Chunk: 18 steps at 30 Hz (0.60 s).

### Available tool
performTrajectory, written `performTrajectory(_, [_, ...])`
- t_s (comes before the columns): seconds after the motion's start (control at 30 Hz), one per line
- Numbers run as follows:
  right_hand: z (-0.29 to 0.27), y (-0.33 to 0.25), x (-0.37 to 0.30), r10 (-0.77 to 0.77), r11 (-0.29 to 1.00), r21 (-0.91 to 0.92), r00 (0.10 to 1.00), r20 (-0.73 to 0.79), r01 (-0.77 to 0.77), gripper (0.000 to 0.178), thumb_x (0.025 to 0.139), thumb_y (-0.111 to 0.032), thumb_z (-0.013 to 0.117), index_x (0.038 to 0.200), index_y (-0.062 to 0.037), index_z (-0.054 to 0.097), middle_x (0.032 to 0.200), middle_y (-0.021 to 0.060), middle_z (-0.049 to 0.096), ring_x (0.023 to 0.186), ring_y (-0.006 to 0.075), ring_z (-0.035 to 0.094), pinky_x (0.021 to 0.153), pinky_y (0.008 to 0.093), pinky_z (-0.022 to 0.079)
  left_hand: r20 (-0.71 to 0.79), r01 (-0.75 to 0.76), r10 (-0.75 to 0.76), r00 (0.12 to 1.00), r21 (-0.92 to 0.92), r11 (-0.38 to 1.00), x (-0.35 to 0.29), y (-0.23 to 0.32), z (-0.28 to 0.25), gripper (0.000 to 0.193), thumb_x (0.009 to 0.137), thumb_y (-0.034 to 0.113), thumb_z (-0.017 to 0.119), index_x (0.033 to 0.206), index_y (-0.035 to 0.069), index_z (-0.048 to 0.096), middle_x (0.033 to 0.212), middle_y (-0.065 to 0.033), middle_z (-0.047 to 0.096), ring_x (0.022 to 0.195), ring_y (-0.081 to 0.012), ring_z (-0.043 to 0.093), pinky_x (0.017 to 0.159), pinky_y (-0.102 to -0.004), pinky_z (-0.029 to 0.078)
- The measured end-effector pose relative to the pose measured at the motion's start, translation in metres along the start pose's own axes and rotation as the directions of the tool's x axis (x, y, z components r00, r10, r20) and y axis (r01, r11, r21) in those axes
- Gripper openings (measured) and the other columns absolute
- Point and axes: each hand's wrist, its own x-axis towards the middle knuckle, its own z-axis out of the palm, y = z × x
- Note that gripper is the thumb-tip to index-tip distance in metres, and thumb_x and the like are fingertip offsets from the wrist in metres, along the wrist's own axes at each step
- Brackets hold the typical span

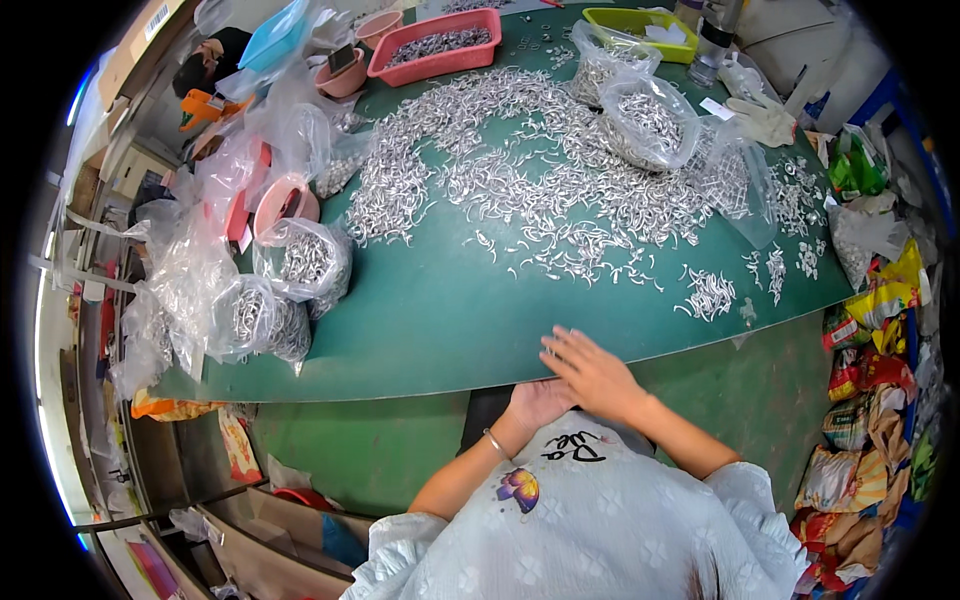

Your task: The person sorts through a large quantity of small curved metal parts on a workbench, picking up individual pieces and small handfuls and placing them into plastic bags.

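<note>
My right hand (592, 376) is at the near edge of the green table (430, 320), its fingers stretched out over the top and holding nothing. My left hand (538, 404), with a bracelet at the wrist, is low against the table edge, next to the right hand. Its fingers are largely hidden by the edge and the right hand. Beyond both hands spreads a wide pile of small curved silver metal pieces (540, 200). A smaller heap of them (709, 294) lies to the right, close to the front edge.
Clear plastic bags of metal pieces (262, 322) stand at the left, others (650, 125) at the back right. A pink tray (436, 66) and yellow-green tray (690, 48) line the far side. Another person (208, 62) is at the far left. Colourful sacks (845, 430) crowd the right.
</note>
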Motion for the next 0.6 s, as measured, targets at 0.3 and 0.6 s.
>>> performTrajectory(0.3, [0.035,-0.013,-0.042,-0.181,0.948,0.187,0.917,-0.355,0.259,0.027,0.074,-0.008,0.063,0.101,-0.0023,0.064,0.108,0.0138,0.063,0.101,0.0292,0.062,0.092,0.0438,0.049,-0.447,0.148,0.178,0.876,0.603,0.784,0.002,-0.013,0.024,0.045,0.097,0.021,0.043,0.128,-0.012,0.046,0.132,-0.0254,0.051,0.124,-0.0357,0.049,0.107,-0.0409,0.039])
performTrajectory(0.6, [-0.033,0.002,-0.062,0.530,0.845,0.458,0.537,-0.656,-0.275,0.026,0.082,0.007,0.058,0.108,0.0039,0.059,0.103,0.0191,0.059,0.092,0.0325,0.059,0.083,0.0374,0.048,-0.740,0.485,-0.046,0.671,0.391,0.782,0.009,-0.032,0.085,0.019,0.097,0.019,0.051,0.092,0.001,0.057,0.085,-0.0104,0.057,0.067,-0.0141,0.052,0.051,-0.0217,0.043])
